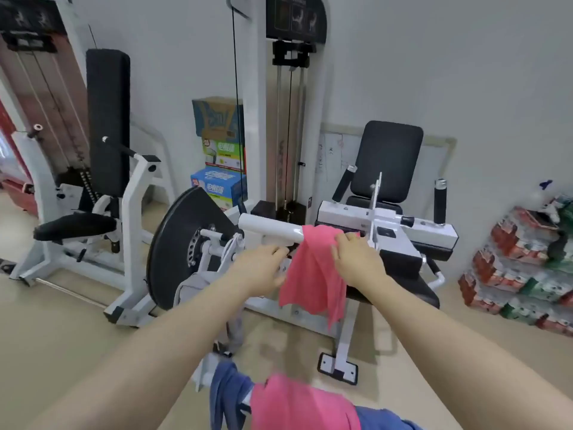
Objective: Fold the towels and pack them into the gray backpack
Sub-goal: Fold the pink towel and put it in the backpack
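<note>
A pink towel [313,274] hangs over the white bar [269,232] of a gym machine in the middle of the view. My left hand [263,268] pinches the towel's left edge below the bar. My right hand [353,256] grips its upper right part near the top. Another pink towel [297,405] and a blue towel [226,395] lie draped over something at the bottom of the view. The gray backpack [198,285] hangs low on the machine, partly hidden behind my left forearm.
The white leg machine with a black disc [183,246] and black seat [387,159] stands ahead. A second machine [105,125] stands at left. Stacked boxes [220,156] lean on the wall; packs of bottles [521,274] sit at right. Beige floor lies below.
</note>
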